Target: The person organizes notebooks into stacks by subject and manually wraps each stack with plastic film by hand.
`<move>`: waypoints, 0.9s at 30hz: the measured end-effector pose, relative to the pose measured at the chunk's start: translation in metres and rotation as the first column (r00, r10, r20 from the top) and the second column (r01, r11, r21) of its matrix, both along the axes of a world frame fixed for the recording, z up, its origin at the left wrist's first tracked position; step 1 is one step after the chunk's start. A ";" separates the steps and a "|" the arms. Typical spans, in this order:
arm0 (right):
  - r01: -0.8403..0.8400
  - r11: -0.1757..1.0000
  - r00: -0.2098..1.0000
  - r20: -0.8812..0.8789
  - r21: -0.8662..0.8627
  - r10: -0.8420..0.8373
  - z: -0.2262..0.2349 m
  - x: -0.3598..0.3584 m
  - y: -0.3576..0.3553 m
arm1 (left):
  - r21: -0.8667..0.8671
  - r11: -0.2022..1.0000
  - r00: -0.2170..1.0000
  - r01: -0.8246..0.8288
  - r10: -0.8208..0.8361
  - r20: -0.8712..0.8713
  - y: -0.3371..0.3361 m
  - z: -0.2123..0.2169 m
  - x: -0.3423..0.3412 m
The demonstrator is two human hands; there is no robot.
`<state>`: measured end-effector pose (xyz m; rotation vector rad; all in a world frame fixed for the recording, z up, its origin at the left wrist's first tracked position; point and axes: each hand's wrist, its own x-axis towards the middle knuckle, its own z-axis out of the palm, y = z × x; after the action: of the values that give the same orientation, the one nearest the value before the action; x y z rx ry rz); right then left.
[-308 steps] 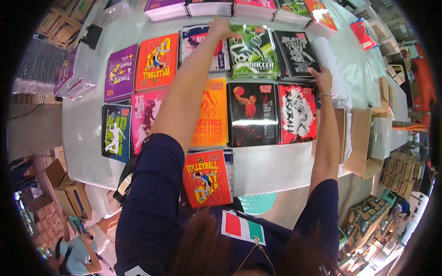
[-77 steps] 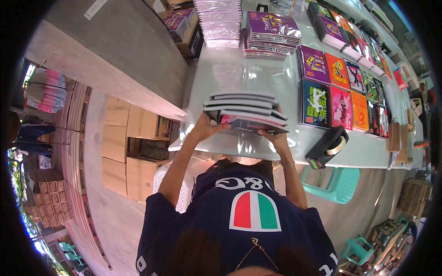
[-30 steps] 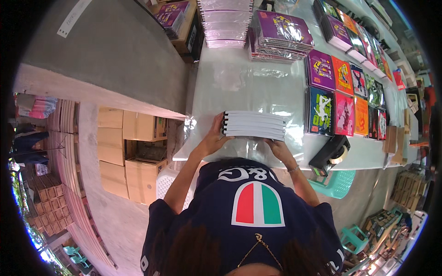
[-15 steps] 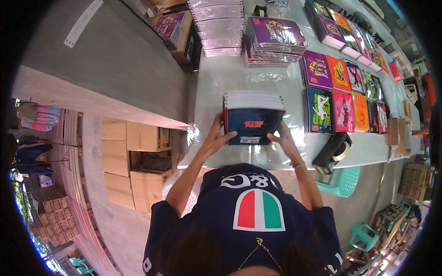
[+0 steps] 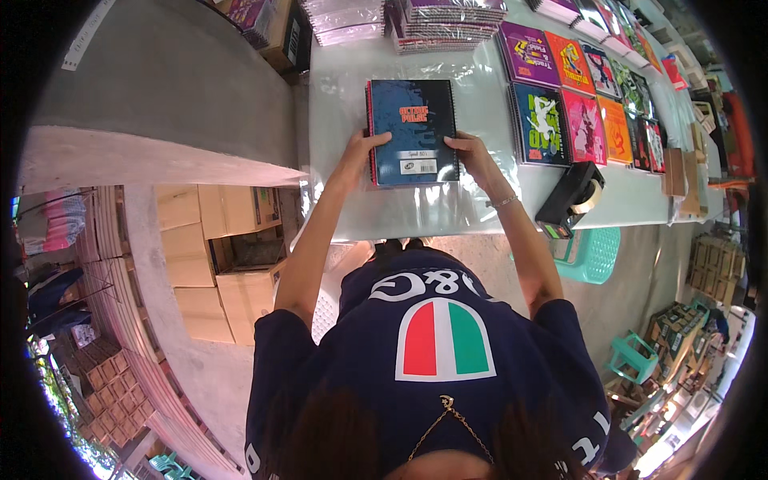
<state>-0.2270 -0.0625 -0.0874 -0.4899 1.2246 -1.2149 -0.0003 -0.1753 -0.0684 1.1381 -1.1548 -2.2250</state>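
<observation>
A small stack of spiral notebooks, its top cover dark blue and black with red lettering and a white label, lies on the plastic-covered table in front of me. My left hand grips its left edge, thumb on the cover. At the right edge my right hand holds it the same way, thumb on top beside the wire coil. The fingers under the stack are hidden.
Rows of colourful notebooks lie to the right. Near them stands a black tape dispenser. Wrapped notebook stacks and white spiral-bound stacks rise at the back. A grey partition borders the left; a green stool stands below.
The notebook stack, tilted up with its page edges showing before, now lies flat with its cover facing up. Both hands still hold its sides. The view has shifted.
</observation>
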 end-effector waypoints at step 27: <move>0.217 0.975 0.963 -0.155 -0.046 -0.221 -0.016 0.036 0.008 | -0.311 0.945 0.988 -0.097 0.129 0.083 0.015 -0.047 0.007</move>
<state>-0.1914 -0.0546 -0.1036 -0.4893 1.4288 -1.4030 0.0069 -0.1606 -0.1156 1.1646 -1.3827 -1.8397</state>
